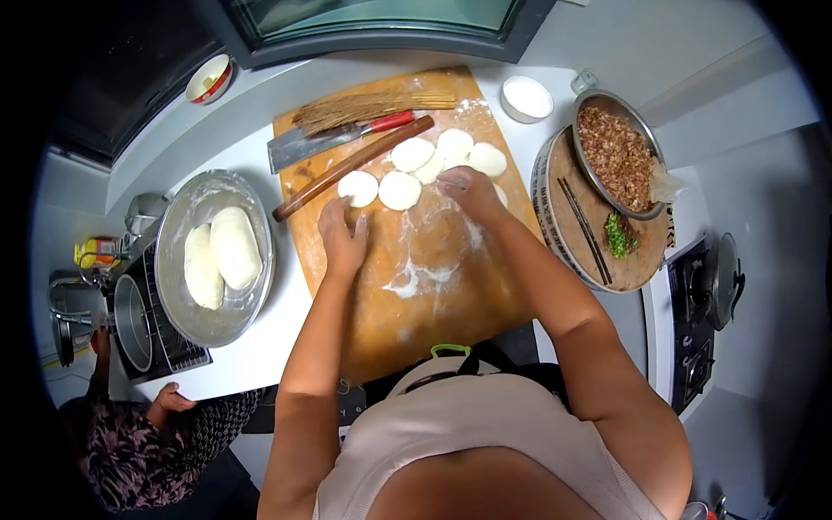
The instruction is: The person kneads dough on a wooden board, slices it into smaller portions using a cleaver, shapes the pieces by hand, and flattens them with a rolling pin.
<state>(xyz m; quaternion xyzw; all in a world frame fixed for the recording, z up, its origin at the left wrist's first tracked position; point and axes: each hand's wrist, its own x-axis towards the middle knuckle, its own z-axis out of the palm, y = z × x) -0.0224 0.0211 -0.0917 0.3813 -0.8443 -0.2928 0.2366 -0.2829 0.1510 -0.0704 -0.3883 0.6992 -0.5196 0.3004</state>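
Several flat white dough rounds lie on a floured wooden board. My left hand is on the board, just below the leftmost round, its thumb and fingers apart and nothing in it. My right hand is at the lower edge of the group of rounds, fingertips bent down near them; whether it pinches dough is hidden. A brown rolling pin lies slanted behind my left hand, beside a cleaver with a red handle and a straw brush.
At left, a metal bowl holds two dough pieces. At right, a meat-filled bowl, chopsticks and chopped greens rest on a round board. A white-filled bowl stands behind. Another person is at lower left.
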